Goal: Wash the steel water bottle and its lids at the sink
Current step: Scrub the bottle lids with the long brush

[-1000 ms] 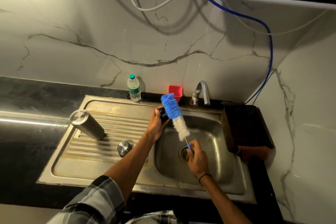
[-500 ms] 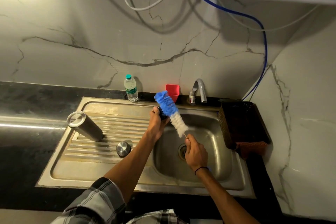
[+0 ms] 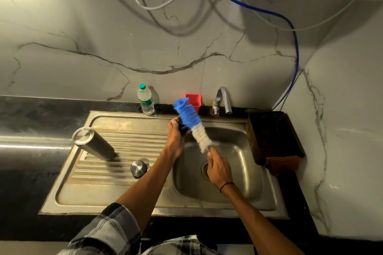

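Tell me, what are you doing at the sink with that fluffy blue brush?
A person is scrubbing a small dark lid, held in the left hand, with a blue and white bottle brush that the right hand grips by its handle, over the sink basin. The steel bottle stands upside down on the drainboard, with a round steel lid beside it.

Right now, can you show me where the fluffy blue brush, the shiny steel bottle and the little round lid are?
bottle brush [image 3: 187, 115], head view, on its blue bristles.
steel bottle [image 3: 95, 147], head view, on its side wall.
round steel lid [image 3: 138, 167], head view, on its top.
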